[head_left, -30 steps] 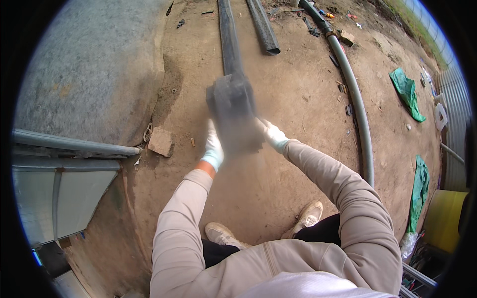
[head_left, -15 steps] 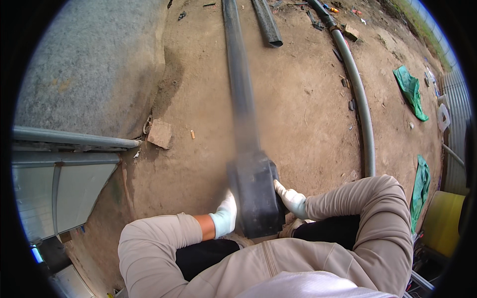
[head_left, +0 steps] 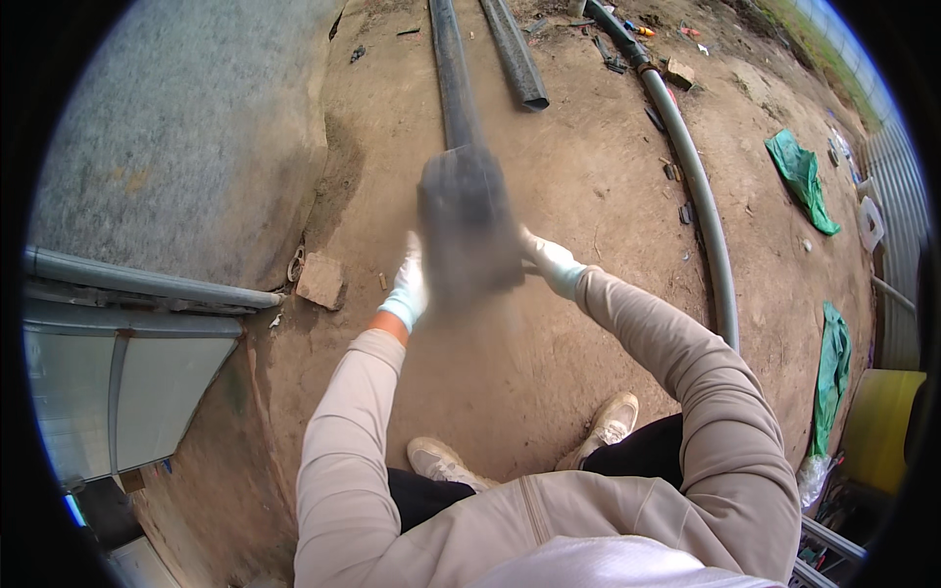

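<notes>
Both gloved hands press in from the sides on a black box-shaped piece [head_left: 470, 220], blurred by motion. My left hand [head_left: 410, 284] is at its left side, and my right hand [head_left: 551, 260] is at its right, with part of the fingers hidden. From the far end of the box a long dark pipe [head_left: 453, 78] runs away over the dirt; the blur hides whether the two are joined. My arms reach well forward of my shoes [head_left: 613, 416].
To the right lie a shorter dark channel piece [head_left: 517, 54] and a long grey pipe [head_left: 701, 186]. Green sheeting [head_left: 804, 176] lies farther right. A brick-like block [head_left: 321, 281] sits by a grey slab [head_left: 186, 127] at left, near a metal rail [head_left: 147, 276].
The black box-shaped piece has moved away from my body, up along the pipe, with both hands on it. My arms have stretched out, and my shoes now show.
</notes>
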{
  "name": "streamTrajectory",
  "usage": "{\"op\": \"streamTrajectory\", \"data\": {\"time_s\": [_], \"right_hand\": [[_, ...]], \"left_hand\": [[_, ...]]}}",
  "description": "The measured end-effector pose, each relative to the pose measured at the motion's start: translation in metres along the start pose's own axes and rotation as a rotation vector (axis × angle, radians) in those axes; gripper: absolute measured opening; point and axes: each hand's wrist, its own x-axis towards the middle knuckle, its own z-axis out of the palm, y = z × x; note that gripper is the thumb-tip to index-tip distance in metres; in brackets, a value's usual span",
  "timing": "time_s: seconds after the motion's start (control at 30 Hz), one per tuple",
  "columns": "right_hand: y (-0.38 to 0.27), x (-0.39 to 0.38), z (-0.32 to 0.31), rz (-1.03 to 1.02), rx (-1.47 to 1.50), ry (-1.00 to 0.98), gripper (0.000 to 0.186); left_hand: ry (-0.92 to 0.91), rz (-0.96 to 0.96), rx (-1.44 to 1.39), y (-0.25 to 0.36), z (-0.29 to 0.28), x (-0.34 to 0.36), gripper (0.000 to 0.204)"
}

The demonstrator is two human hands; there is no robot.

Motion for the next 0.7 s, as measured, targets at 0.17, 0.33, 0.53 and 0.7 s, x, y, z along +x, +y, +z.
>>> {"op": "streamTrajectory", "data": {"time_s": [0.17,0.33,0.53,0.7], "right_hand": [[-0.02,0.0,0.009,0.05,-0.091,0.11,0.074],[-0.005,-0.025,0.026,0.188,-0.367,0.22,0.073],[0.024,-0.128,0.042,0.402,-0.37,0.097,0.077],[0.008,-0.169,0.057,0.607,-0.333,-0.068,0.075]], "left_hand": [[-0.112,0.03,-0.066,-0.018,0.002,0.028,0.097],[0.071,0.006,0.085,-0.059,-0.006,0.005,0.081],[-0.023,-0.177,0.204,-0.102,-0.019,-0.104,0.068],[-0.013,-0.424,0.429,-0.1,-0.007,-0.152,0.061]]}}
